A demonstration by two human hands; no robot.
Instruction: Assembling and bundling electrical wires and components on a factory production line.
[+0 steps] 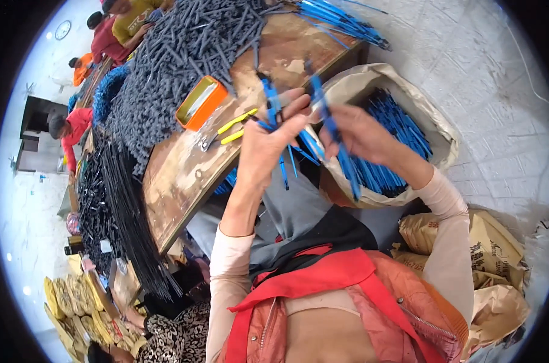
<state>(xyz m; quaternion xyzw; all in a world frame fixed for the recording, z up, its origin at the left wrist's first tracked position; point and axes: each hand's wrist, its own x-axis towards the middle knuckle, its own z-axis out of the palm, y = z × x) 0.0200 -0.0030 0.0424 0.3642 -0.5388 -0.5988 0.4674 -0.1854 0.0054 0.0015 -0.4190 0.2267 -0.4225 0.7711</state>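
Blue rods (pixel 271 95) left of the sack (pixel 449 139) sit clamped in the left hand (pixel 263 142). Right hand (pixel 366 134), over the sack's left rim, grips a blurred rod (pixel 346 164). Risk: slack left grip could let rods slide out beside the sack.

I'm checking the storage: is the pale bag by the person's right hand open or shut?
Open: the mouth of the pale bag gapes wide, showing many blue rods inside.

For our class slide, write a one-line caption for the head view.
Left hand and right hand hold slim blue pieces beside a sack of more and a wooden table.
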